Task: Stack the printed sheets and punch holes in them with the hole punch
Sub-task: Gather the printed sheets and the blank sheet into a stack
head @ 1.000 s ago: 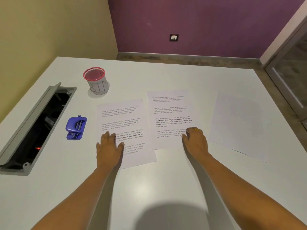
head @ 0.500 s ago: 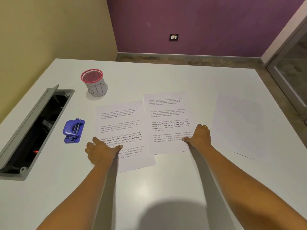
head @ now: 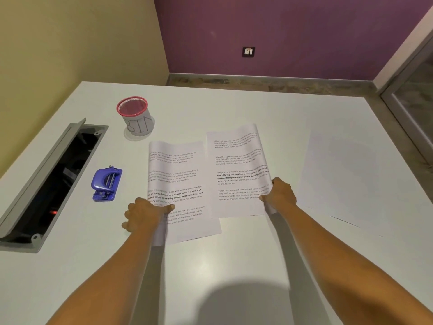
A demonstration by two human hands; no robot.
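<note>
Two printed sheets lie side by side on the white table. My left hand (head: pixel 144 213) pinches the left edge of the left sheet (head: pixel 185 184), whose left side curls up off the table. My right hand (head: pixel 280 194) grips the right edge of the middle sheet (head: pixel 236 170), and that edge lifts and bends. A third sheet (head: pixel 346 177), showing a blank face, lies flat at the right, untouched. The blue hole punch (head: pixel 105 184) sits on the table left of the sheets, apart from both hands.
A red-rimmed mesh cup marked BIN (head: pixel 137 117) stands behind the left sheet. An open grey cable hatch (head: pixel 46 181) is sunk into the table (head: pixel 234 266) at the far left. The table's far edge meets a purple wall.
Both hands went from resting flat on the sheets to gripping their outer edges. The left sheet's left side and the middle sheet's right side have lifted and curled.
</note>
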